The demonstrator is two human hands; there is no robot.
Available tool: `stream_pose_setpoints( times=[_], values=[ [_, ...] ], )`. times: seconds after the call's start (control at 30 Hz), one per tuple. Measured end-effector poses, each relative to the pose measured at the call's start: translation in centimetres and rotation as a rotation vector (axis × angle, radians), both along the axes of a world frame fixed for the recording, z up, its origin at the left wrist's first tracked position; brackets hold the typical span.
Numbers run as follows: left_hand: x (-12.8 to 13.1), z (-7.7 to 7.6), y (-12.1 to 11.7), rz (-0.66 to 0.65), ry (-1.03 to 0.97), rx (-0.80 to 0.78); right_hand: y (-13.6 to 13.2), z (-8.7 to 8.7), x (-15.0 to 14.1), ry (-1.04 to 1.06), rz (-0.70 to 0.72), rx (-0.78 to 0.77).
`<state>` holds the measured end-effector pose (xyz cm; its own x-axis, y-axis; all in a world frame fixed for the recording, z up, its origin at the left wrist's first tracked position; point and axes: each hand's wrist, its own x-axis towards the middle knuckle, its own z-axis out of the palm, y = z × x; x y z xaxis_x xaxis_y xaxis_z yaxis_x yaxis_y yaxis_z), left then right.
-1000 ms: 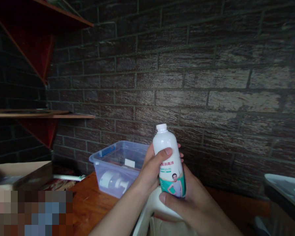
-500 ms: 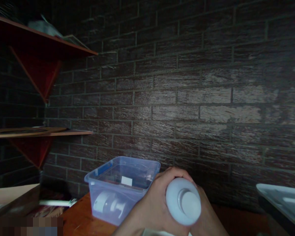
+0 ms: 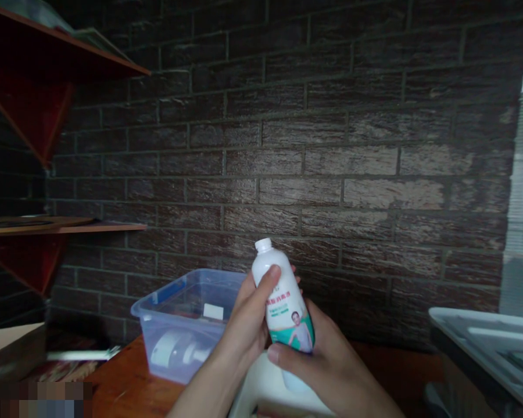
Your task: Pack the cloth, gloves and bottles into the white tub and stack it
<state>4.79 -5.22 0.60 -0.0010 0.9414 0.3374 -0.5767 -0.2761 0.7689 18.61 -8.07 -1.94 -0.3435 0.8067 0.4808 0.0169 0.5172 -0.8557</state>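
Okay, left hand (image 3: 249, 310) wraps the upper half of the white bottle (image 3: 282, 293), thumb across its front, while right hand (image 3: 318, 348) cups the lower end; it's held up, leaning left, right of the clear tub (image 3: 183, 324).

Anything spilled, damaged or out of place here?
A pump bottle seems to lie on its side inside the translucent plastic bin, rather than upright. The held white bottle looks capped and intact; no spill shows.
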Motion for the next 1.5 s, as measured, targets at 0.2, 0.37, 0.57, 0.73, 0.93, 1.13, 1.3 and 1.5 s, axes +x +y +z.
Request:
stream_pose_setpoints(
  times=[0.2,0.37,0.57,0.73,0.93,1.13,1.3,1.5],
  values=[
    [0.0,0.4,1.7,-0.196,0.022,-0.182,0.2,0.1,-0.2,0.441,0.06,-0.565],
    [0.1,-0.4,2.5,-0.3,0.082,-0.212,0.2,1.1,0.1,0.652,0.233,-0.737],
    [-0.3,-0.8,3.0,-0.313,0.138,-0.194,0.1,1.4,-0.1,0.695,0.196,-0.756],
    [-0.1,-0.5,2.2,-0.243,0.18,-0.187,-0.2,1.2,-0.1,0.669,0.194,-0.673],
    [-0.1,-0.3,0.6,-0.276,0.301,-0.113,-0.1,0.2,-0.1,0.617,0.053,-0.538],
    [-0.3,-0.6,-0.2,-0.19,0.464,0.043,0.2,-0.8,0.3,0.324,-0.014,-0.175],
    [-0.5,-0.6,-1.2,-0.092,0.596,0.214,-0.8,-0.3,1.2,0.076,-0.089,-0.038],
    [-1.8,-0.5,-3.0,-0.041,0.846,0.402,-3.2,-1.0,3.2,-0.292,-0.259,0.117]
  ],
)
